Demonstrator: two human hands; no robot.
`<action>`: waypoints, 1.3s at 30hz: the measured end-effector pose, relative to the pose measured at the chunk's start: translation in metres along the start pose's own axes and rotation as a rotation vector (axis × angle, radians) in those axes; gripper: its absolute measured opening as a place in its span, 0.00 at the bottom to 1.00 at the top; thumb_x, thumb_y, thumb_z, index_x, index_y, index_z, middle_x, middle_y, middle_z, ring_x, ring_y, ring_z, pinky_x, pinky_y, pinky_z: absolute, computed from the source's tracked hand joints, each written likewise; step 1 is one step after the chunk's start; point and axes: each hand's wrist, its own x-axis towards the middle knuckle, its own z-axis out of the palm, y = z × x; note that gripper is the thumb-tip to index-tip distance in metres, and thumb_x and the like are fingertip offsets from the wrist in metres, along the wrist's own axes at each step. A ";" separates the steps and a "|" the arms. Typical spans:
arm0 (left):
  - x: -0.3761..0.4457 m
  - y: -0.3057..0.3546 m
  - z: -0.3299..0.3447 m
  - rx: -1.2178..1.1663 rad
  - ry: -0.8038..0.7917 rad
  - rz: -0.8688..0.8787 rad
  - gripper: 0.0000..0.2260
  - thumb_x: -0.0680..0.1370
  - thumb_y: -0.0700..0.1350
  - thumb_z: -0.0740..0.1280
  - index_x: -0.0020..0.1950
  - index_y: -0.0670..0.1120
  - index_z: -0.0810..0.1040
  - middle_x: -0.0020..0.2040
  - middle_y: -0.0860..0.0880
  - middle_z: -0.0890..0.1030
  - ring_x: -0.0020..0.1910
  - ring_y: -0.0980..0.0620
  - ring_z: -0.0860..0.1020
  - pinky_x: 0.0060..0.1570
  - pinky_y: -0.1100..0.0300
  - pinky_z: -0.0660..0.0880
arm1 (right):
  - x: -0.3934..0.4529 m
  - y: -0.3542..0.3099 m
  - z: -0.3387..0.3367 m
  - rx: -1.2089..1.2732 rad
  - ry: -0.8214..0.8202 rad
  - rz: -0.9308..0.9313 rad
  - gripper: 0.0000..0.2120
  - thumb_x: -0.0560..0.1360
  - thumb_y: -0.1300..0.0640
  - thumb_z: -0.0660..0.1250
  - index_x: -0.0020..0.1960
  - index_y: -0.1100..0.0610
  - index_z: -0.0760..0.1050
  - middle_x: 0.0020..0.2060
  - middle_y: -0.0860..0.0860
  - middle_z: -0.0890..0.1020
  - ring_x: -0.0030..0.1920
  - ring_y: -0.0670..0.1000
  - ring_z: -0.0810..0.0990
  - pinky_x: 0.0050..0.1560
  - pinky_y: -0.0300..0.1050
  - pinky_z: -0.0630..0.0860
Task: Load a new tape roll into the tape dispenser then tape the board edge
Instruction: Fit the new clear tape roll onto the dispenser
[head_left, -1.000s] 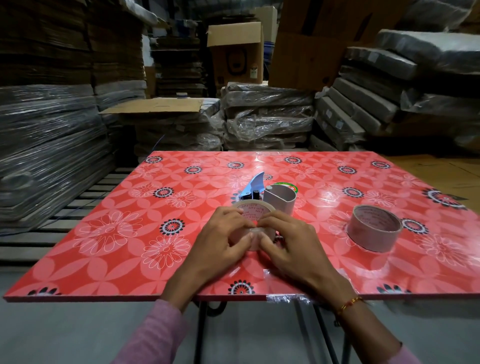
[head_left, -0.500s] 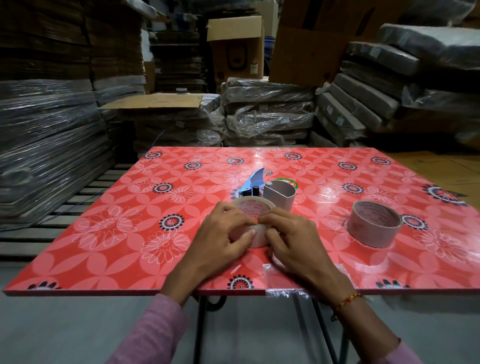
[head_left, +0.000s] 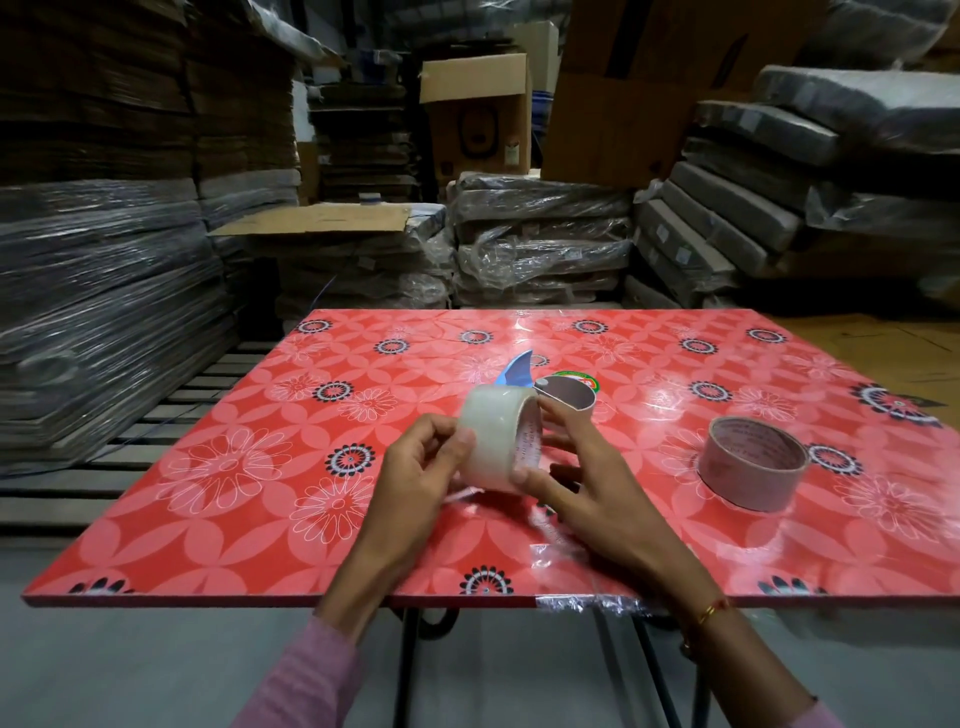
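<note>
A clear tape roll (head_left: 496, 441) is held on its side just above the red floral board (head_left: 249, 499). My left hand (head_left: 421, 483) grips its outer face with the thumb on the tape surface. My right hand (head_left: 576, 488) holds its open right end, thumb at the rim. Behind the roll stands the tape dispenser, with a blue blade piece (head_left: 517, 371) and a grey curved holder (head_left: 569, 400). A strip of clear tape (head_left: 576, 605) sticks to the board's near edge.
A second, cardboard-coloured roll (head_left: 750, 467) lies flat on the board to the right. Plastic-wrapped stacks and cardboard boxes (head_left: 475, 119) surround the far side. The board sits on a metal stand (head_left: 410, 670) over a grey floor.
The tape roll was lying flat on the board under both hands. Now it is lifted and turned onto its side, held between both hands.
</note>
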 end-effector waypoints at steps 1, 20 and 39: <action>-0.001 -0.001 0.002 -0.061 -0.030 -0.054 0.08 0.80 0.44 0.66 0.49 0.38 0.77 0.46 0.42 0.80 0.47 0.43 0.80 0.46 0.47 0.82 | 0.000 -0.001 0.000 0.017 -0.010 -0.007 0.33 0.74 0.44 0.73 0.75 0.41 0.64 0.70 0.40 0.74 0.68 0.42 0.75 0.63 0.48 0.79; -0.001 -0.010 0.007 0.850 -0.143 0.679 0.23 0.81 0.50 0.64 0.76 0.52 0.68 0.78 0.52 0.66 0.77 0.53 0.62 0.74 0.54 0.63 | -0.002 -0.001 -0.004 0.092 -0.035 -0.025 0.41 0.72 0.63 0.77 0.77 0.45 0.62 0.72 0.39 0.71 0.73 0.42 0.70 0.72 0.55 0.71; -0.002 -0.003 -0.002 0.372 0.004 0.144 0.14 0.78 0.39 0.70 0.61 0.53 0.81 0.52 0.51 0.80 0.41 0.51 0.80 0.37 0.66 0.78 | -0.003 0.004 -0.007 0.132 0.063 0.056 0.33 0.69 0.50 0.79 0.69 0.37 0.70 0.63 0.38 0.79 0.61 0.41 0.81 0.63 0.50 0.80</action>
